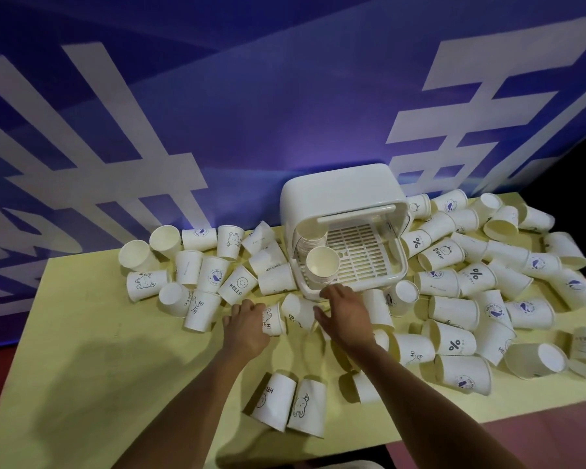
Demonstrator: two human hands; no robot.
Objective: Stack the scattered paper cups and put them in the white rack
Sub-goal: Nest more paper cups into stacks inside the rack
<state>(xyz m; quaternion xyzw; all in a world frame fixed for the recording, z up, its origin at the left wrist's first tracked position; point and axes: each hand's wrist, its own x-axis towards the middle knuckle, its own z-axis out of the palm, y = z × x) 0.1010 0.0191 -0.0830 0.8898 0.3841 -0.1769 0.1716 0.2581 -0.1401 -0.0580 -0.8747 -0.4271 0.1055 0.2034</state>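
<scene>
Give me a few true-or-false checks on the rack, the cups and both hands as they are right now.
1. A stack of cups already lies in the white rack. True.
2. The rack's lid is closed. False: it is swung up and back, so the rack is open.
3. The left hand holds a cup printed "Hi". True.
4. The right hand carries a stack of cups. False: its fingers are extended and hold nothing.
5. Loose cups lie only to the rack's left. False: they lie on both sides and in front, on the yellow table.
</scene>
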